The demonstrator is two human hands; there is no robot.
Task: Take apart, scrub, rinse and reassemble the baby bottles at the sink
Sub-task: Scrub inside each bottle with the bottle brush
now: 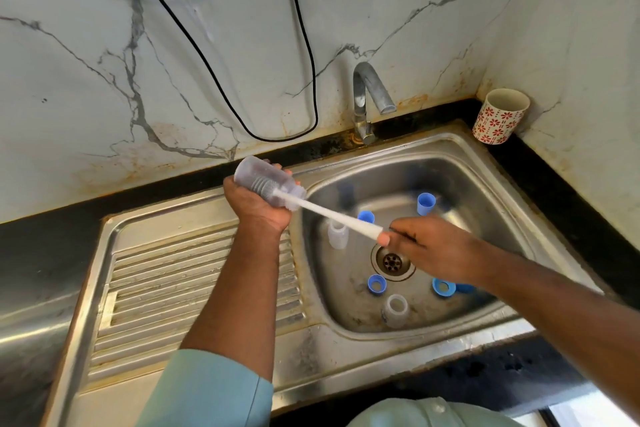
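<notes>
**Colours and patterns at the sink**

Blue caps (425, 203) and rings (376, 284) are seen in a silver steel sink (485, 163). A cream cup (500, 116) is patterned with red flowers. White wall tiles (86, 45) are veined grey.

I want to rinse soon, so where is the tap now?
In the head view, the tap stands behind the sink basin, against the marble wall, left of the flowered cup.

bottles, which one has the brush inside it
The clear bottle gripped in the left hand above the drainboard; the other two clear bottles stand empty in the sink basin.
</notes>
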